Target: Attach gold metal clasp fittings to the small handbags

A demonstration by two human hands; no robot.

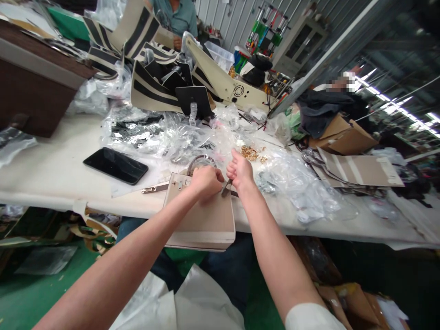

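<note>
A beige handbag lies on the white table's front edge, hanging partly over it. My left hand is closed on the bag's top near its handle. My right hand is closed in a pinch on a thin strap or metal piece at the bag's top right. A beige strap with a gold clasp sticks out to the bag's left.
A black phone lies left of the bag. Clear plastic bags and small gold hardware cover the middle. Striped bags are piled behind, cardboard to the right. Another person sits at the far side.
</note>
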